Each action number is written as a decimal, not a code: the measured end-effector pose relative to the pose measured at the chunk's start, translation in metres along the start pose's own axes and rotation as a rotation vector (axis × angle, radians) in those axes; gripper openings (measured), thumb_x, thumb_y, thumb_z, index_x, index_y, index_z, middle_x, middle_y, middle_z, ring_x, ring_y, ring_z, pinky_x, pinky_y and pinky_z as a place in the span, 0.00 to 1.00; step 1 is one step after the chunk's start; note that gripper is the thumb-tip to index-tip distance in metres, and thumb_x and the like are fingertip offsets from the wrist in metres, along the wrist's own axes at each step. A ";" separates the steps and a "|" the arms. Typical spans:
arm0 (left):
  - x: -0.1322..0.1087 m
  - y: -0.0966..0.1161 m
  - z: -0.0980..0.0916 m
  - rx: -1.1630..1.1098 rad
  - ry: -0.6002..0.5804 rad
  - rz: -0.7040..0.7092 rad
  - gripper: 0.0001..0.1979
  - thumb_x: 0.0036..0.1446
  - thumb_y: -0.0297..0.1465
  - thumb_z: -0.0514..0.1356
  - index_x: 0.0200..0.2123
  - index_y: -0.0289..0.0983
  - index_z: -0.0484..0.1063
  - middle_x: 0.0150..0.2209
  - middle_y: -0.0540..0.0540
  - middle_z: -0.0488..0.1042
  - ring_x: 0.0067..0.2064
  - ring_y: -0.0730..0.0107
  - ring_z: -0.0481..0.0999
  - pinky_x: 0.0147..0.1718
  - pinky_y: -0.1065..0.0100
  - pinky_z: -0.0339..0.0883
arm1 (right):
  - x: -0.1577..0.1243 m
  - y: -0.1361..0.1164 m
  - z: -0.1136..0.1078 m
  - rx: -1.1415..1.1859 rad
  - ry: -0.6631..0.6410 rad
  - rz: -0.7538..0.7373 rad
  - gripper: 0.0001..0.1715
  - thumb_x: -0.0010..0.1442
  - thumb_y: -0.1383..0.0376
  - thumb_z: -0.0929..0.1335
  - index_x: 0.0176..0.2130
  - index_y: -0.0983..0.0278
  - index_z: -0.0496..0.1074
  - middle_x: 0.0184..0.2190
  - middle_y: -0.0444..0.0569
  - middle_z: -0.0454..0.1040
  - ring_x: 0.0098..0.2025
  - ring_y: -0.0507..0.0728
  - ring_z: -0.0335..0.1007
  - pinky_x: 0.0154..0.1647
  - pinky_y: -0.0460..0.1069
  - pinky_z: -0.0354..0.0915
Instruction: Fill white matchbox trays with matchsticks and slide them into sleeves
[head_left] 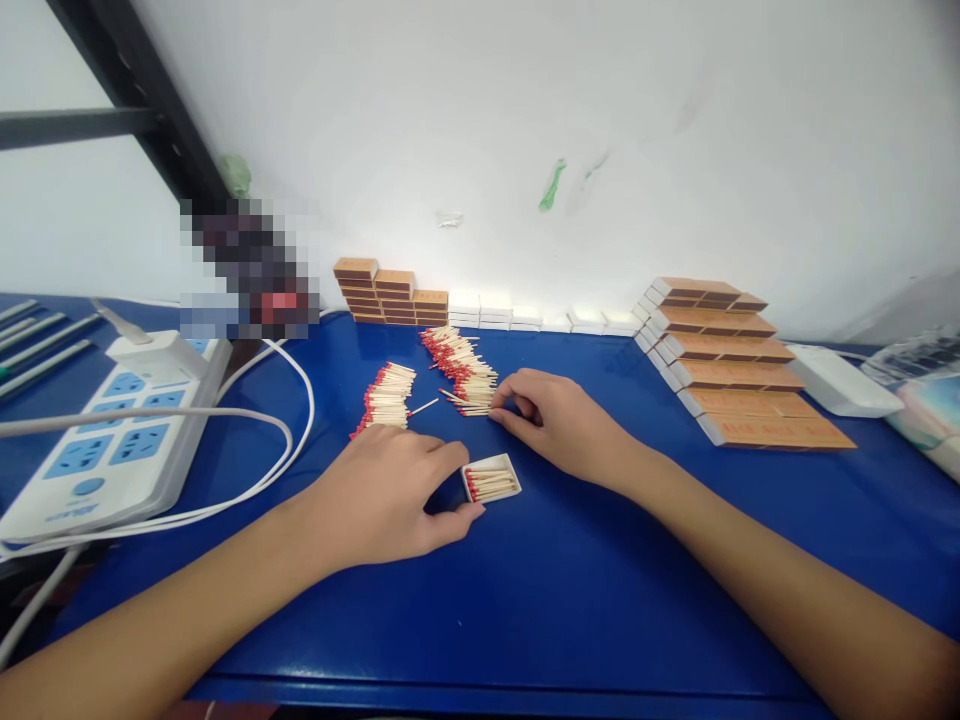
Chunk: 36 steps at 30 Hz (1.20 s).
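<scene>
The left hand (pixel 382 495) grips the small white tray (pixel 487 463) between thumb and finger, presumably steadying it on the desk (pixel 570 610); matches (pixel 493 487) inside lie heads left; the right hand (pixel 562 415), fingertips narrowed, meets the bare ends of the right pile (pixel 461 368), likely handier there; whether it pinches any, I cannot tell.

Matches (pixel 477 388) red-headed, pale-stemmed; tray (pixel 491 464) white; tabletop (pixel 600 590) blue; boxes (pixel 739 376) orange-brown.
</scene>
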<state>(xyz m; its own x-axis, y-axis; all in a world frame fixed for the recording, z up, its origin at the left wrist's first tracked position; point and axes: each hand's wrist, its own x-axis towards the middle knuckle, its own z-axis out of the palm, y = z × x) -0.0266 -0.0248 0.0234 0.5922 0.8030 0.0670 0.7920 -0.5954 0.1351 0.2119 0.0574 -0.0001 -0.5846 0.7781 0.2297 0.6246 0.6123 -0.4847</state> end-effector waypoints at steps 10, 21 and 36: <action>-0.001 -0.001 0.002 0.028 0.028 -0.064 0.16 0.67 0.46 0.60 0.46 0.42 0.80 0.33 0.47 0.83 0.37 0.52 0.84 0.32 0.60 0.66 | -0.002 -0.002 -0.007 -0.031 -0.018 -0.003 0.05 0.71 0.66 0.68 0.40 0.63 0.75 0.33 0.45 0.70 0.31 0.53 0.62 0.33 0.48 0.57; 0.003 -0.005 0.004 0.095 0.066 -0.150 0.18 0.67 0.48 0.58 0.44 0.41 0.79 0.33 0.47 0.83 0.35 0.56 0.83 0.31 0.61 0.65 | -0.021 -0.019 -0.018 -0.091 -0.112 -0.166 0.05 0.73 0.66 0.67 0.43 0.61 0.74 0.38 0.48 0.73 0.32 0.53 0.66 0.34 0.49 0.60; -0.001 0.001 0.004 0.005 0.030 0.021 0.14 0.66 0.44 0.62 0.45 0.41 0.79 0.30 0.49 0.82 0.32 0.58 0.83 0.31 0.61 0.67 | -0.002 -0.006 0.001 0.000 -0.011 -0.050 0.08 0.70 0.66 0.69 0.47 0.61 0.78 0.32 0.44 0.70 0.33 0.54 0.64 0.35 0.49 0.59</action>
<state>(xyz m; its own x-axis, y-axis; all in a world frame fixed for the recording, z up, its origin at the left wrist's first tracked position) -0.0260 -0.0261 0.0196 0.6040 0.7908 0.0989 0.7803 -0.6121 0.1283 0.2089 0.0517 0.0021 -0.6207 0.7449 0.2446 0.5942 0.6505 -0.4731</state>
